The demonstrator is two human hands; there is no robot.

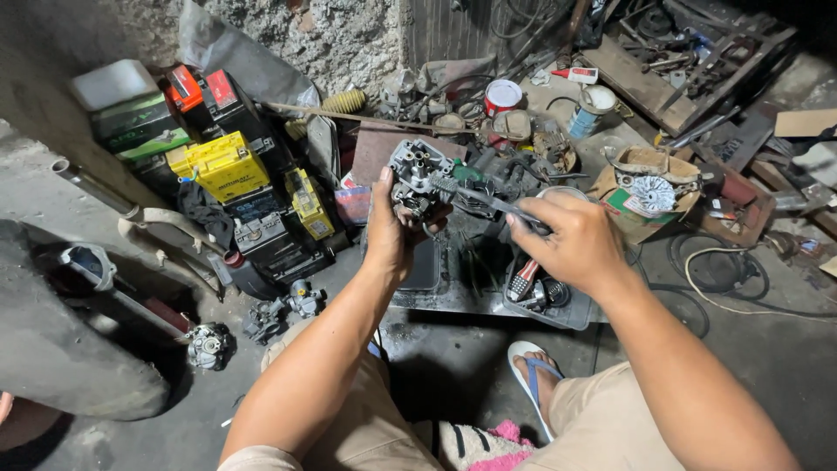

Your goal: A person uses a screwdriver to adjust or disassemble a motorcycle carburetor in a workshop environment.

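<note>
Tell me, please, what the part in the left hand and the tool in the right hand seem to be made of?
The engine part in the left hand looks like cast metal, probably aluminium: dull grey, rough, with machined holes and grime. The slim tool in the right hand looks like steel: a thin silvery shaft with a slight shine. Its handle is hidden in the hand.

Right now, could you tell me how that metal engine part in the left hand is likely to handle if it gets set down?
The engine part looks like solid cast metal, so probably heavy and stiff. Its lumpy shape suggests it may tip rather than roll. It looks grimy, so the left hand could find it slippery.
</note>
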